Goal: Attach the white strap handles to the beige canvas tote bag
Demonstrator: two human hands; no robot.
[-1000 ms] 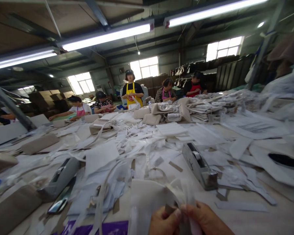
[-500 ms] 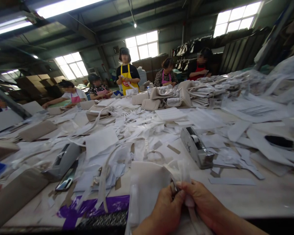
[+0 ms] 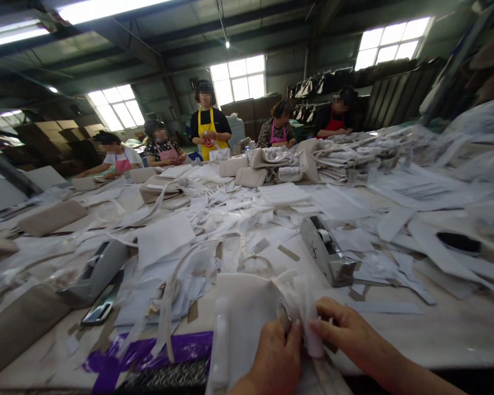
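Note:
A pale beige bag [image 3: 247,291], partly covered by thin white sheet, lies in front of me at the table's edge. My left hand [image 3: 274,354] is closed in a pinch on a metal ring [image 3: 284,316] at the bag's strap. White foam wrap [image 3: 312,336] surrounds part of the strap just right of that ring. The thumb of my right hand [image 3: 346,329] presses on the wrap's right side, with the index finger curled above it. Below, the beige strap [image 3: 325,376] runs down toward me.
Tape dispensers stand at right [image 3: 327,252] and left [image 3: 94,271], with a phone [image 3: 99,311] near the left one. Purple tape [image 3: 189,345] lies along the front edge. Paper scraps and beige bags [image 3: 251,176] cover the table. Several co-workers are across it.
My right hand has shifted slightly away from my left, its fingers moving from the ring area to the wrap's right side. The left hand keeps its pinch. The view has shifted slightly.

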